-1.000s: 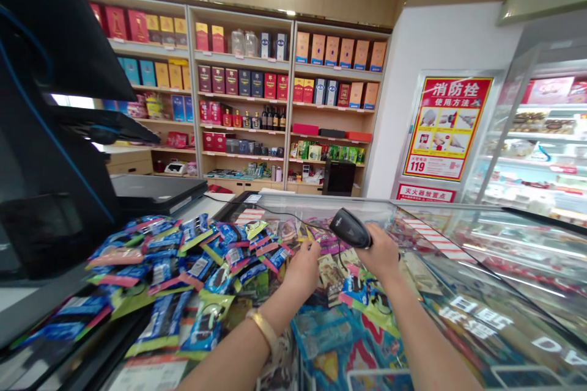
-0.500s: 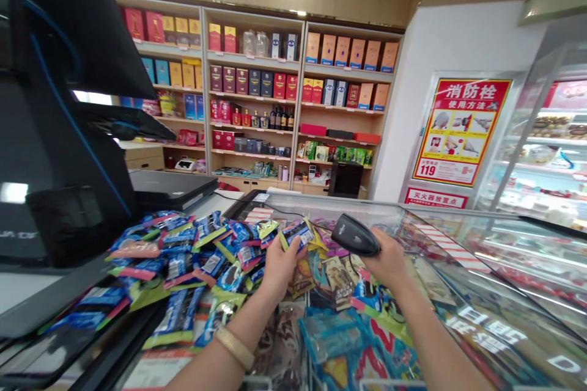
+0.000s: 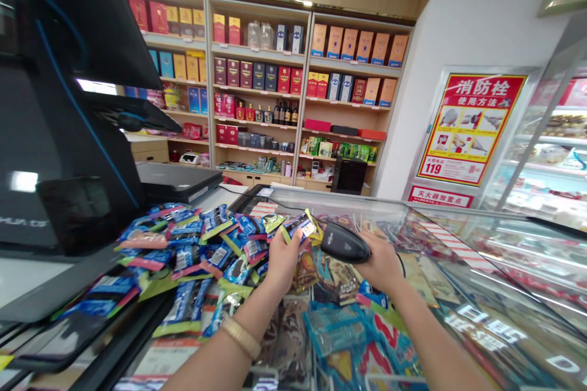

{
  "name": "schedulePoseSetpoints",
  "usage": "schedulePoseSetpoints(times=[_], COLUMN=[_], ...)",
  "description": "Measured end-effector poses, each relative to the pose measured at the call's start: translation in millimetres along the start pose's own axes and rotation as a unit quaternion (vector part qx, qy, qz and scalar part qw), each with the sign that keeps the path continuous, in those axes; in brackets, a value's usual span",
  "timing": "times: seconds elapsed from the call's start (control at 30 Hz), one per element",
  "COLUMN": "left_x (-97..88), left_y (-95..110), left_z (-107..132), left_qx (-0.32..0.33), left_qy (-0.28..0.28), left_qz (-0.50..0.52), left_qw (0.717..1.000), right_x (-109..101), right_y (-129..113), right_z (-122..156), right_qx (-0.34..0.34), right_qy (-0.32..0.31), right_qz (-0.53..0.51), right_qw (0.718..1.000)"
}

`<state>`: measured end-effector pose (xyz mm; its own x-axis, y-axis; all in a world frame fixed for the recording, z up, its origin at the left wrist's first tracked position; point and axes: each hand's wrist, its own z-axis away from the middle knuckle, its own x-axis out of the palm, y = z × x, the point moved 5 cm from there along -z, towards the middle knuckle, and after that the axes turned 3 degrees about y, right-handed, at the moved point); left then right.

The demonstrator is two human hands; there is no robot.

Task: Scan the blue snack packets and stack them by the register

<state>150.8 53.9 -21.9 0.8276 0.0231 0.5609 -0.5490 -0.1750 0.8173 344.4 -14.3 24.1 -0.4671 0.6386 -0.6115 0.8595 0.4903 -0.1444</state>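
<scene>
The left hand (image 3: 283, 259) grips a blue snack packet (image 3: 299, 226), now nearer the barcode scanner (image 3: 345, 243) clenched in the right hand (image 3: 380, 263)

Your right hand (image 3: 380, 264) has free air out over the glass counter (image 3: 463, 256); your left hand (image 3: 283, 261) meets the heap of snack packets (image 3: 183, 250) on its left, and the scanner (image 3: 345, 243) sits just beside the held packet (image 3: 298, 227).

One left hand (image 3: 283, 261) grips one snack packet (image 3: 299, 227) and wears one gold bangle (image 3: 241, 337) just below it, while one right hand (image 3: 383, 263) grips one black barcode scanner (image 3: 345, 242).
</scene>
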Motion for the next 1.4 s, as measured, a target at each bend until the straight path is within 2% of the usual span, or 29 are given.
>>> schedulePoseSetpoints(times=[0.13,0.23,0.3,0.37,0.43,0.53,0.63,0.73,0.83,0.9,0.97,1.07,1.13,1.2,1.27,1.4], left_x=[0.4,1.1,2.7,3.6,0.7,-8.9,-15.1,-13.7,-4.0,7.4,21.9,45.8,60.4,71.8,82.7,103.7], left_y=[-2.4,11.1,32.0,55.2,74.0,87.9,86.1,82.6,83.5,80.9,70.0,33.8,0.4,-29.2,-49.8,-69.6], left_z=[-0.7,0.0,3.4,8.6,11.3,8.0,2.9,2.8,10.5,20.3,33.2,57.5,77.2,95.9,108.7,116.2], left_qx=[0.018,0.114,0.235,0.354,0.424,0.418,0.365,0.347,0.382,0.421,0.451,0.434,0.38,0.324,0.287,0.225], left_qy=[-0.014,-0.031,-0.043,-0.038,0.004,0.104,0.144,0.147,0.139,0.107,0.032,-0.158,-0.311,-0.419,-0.467,-0.474], left_qz=[-0.02,-0.129,-0.24,-0.353,-0.459,-0.59,-0.673,-0.703,-0.682,-0.654,-0.625,-0.597,-0.592,-0.588,-0.591,-0.619], left_qw=[1.0,0.985,0.941,0.865,0.781,0.682,0.627,0.603,0.608,0.62,0.637,0.656,0.639,0.611,0.592,0.584], right_x=[0.3,-1.8,-4.0,-6.7,-9.5,-13.6,-17.3,-21.9,-26.1,-28.1,-29.8,-31.8,-32.3,-31.8,-31.0,-29.6], right_y=[2.4,5.6,8.9,14.2,20.6,31.2,41.8,50.5,58.0,63.3,69.2,77.7,82.3,85.9,87.8,86.3], right_z=[1.4,2.4,3.0,3.8,5.1,7.5,10.0,12.4,15.0,16.8,18.9,22.3,24.4,25.9,26.5,25.0], right_qx=[-0.001,-0.011,-0.012,-0.002,0.011,0.028,0.053,0.077,0.096,0.106,0.123,0.149,0.164,0.177,0.182,0.17], right_qy=[0.01,0.037,0.054,0.069,0.082,0.099,0.116,0.144,0.169,0.18,0.189,0.204,0.209,0.207,0.201,0.188], right_qz=[0.0,0.006,0.01,0.019,0.03,0.049,0.066,0.078,0.102,0.119,0.131,0.142,0.148,0.154,0.157,0.161], right_qw=[1.0,0.999,0.998,0.997,0.996,0.993,0.99,0.983,0.976,0.971,0.966,0.957,0.952,0.95,0.95,0.954])
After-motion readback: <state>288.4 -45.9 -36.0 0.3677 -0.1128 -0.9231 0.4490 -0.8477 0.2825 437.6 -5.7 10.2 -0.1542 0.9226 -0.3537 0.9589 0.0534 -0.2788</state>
